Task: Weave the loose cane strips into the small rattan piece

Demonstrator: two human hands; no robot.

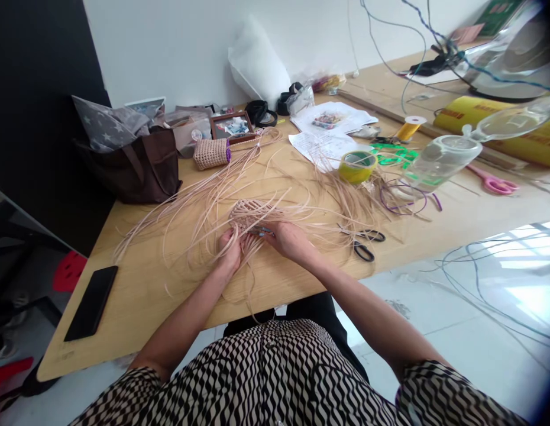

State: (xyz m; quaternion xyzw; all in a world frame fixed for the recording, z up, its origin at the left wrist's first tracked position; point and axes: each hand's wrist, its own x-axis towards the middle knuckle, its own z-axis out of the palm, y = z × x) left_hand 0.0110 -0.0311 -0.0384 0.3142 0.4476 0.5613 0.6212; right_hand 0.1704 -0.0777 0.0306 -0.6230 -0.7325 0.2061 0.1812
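A small, partly woven basket (248, 214) of pale pinkish-tan strips lies near the table's front edge, its loose ends fanning out all round. My left hand (231, 248) is closed on its near left side, with strips running between the fingers. On the near right side, my right hand (287, 239) is closed at the weave. A small blue thing (262, 232) shows at its fingertips, too small to identify. Black-handled scissors (366, 244) lie to the right of my right hand, their blades partly under strips.
A finished-looking woven pouch (210, 154) and a brown bag (142, 165) stand behind, to the left. A phone (91, 303) lies front left. Rightward are yellow tape (357, 167), a clear bottle (443, 160), pink scissors (494, 180) and papers (322, 148).
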